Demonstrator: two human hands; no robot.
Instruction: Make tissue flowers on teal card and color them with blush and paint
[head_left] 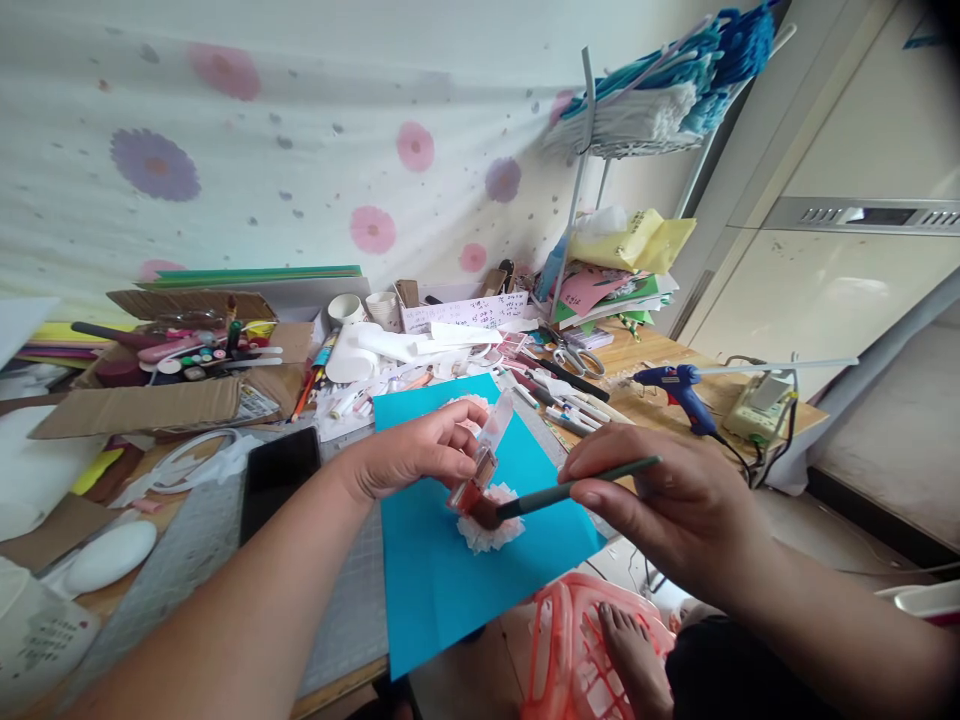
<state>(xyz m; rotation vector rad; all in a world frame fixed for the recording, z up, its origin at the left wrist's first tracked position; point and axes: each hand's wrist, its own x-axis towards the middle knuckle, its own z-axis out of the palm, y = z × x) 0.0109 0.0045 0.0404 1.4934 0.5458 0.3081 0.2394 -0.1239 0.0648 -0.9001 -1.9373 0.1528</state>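
Observation:
My left hand (439,450) is closed on a small clear makeup compact (471,488) with reddish powder in it, its transparent lid (496,422) flipped up. Between the thumb and fingers of my right hand (660,500) is a makeup brush (555,492) with a dark green handle. Its brown bristles touch or nearly touch the powder. Just below lies a ruffled white and pink paper flower (491,535) on a blue sheet of paper (442,600). A second pinkish ruffled piece (471,405) is partly hidden behind my left hand.
A black phone (279,480) lies left of the blue sheet on a grey cutting mat (202,560). Behind are scattered pens (570,415), scissors (577,358) and paper cups (346,310). A blue glue gun (679,390) with its cord stands at right; a cardboard box (150,400) sits left.

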